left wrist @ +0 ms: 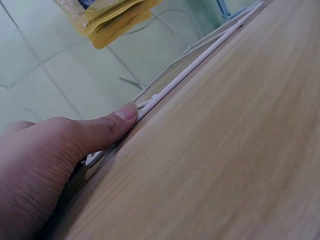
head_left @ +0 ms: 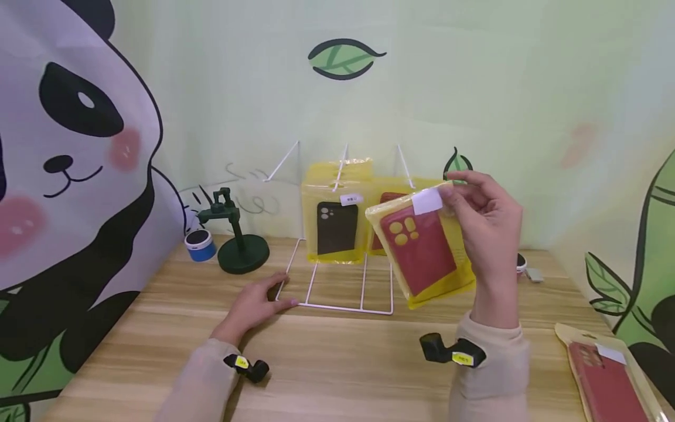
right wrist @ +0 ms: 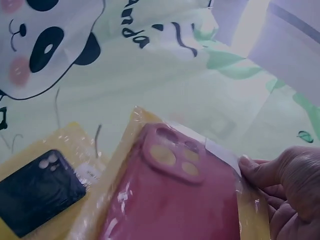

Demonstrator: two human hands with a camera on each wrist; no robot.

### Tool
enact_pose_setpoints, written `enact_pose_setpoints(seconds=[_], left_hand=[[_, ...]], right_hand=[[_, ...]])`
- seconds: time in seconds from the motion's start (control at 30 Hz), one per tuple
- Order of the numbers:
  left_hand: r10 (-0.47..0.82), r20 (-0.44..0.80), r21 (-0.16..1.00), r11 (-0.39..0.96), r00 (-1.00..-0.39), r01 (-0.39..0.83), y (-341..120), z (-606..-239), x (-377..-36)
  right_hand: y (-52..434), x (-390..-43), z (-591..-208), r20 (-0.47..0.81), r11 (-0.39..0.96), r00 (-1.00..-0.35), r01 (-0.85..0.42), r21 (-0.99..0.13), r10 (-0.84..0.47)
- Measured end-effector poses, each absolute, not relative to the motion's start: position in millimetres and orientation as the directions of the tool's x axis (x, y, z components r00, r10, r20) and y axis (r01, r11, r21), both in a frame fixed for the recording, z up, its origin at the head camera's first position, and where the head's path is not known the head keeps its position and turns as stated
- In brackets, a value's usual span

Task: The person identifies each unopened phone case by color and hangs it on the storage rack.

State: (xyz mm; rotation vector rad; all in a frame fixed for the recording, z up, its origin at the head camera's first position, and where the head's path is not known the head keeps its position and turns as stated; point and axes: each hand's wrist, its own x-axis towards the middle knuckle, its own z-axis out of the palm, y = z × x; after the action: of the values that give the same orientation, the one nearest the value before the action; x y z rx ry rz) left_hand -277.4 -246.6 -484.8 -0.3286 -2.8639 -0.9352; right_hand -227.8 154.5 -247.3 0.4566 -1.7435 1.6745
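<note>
My right hand (head_left: 477, 202) pinches the top of a yellow packet with a red phone case (head_left: 422, 249) and holds it up in front of the white wire rack (head_left: 340, 305). The same red case packet (right wrist: 170, 195) fills the right wrist view, my fingers (right wrist: 280, 190) at its white label. On the rack's hooks hang a packet with a black case (head_left: 336, 225) and another red one behind. My left hand (head_left: 253, 305) lies flat on the table, its thumb (left wrist: 112, 127) pressing the rack's base wire (left wrist: 185, 75).
A dark green stand (head_left: 239, 246) and a small blue speaker (head_left: 200, 244) sit at the back left. Another red case packet (head_left: 606, 375) lies at the table's right front corner. A small silver object (head_left: 529, 271) rests right of the rack. Painted walls close in behind.
</note>
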Motion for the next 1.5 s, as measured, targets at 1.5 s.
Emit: enact_pose_setpoints(seconds=[1.5], left_hand=[[0.158,0.159,0.565,0.795,-0.975,0.221,-240.9,-483.2,-273.0]], right_hand=[[145.9,-301.6,-288.0,0.566,0.169,-0.731,-0.546,-0.82,0.381]])
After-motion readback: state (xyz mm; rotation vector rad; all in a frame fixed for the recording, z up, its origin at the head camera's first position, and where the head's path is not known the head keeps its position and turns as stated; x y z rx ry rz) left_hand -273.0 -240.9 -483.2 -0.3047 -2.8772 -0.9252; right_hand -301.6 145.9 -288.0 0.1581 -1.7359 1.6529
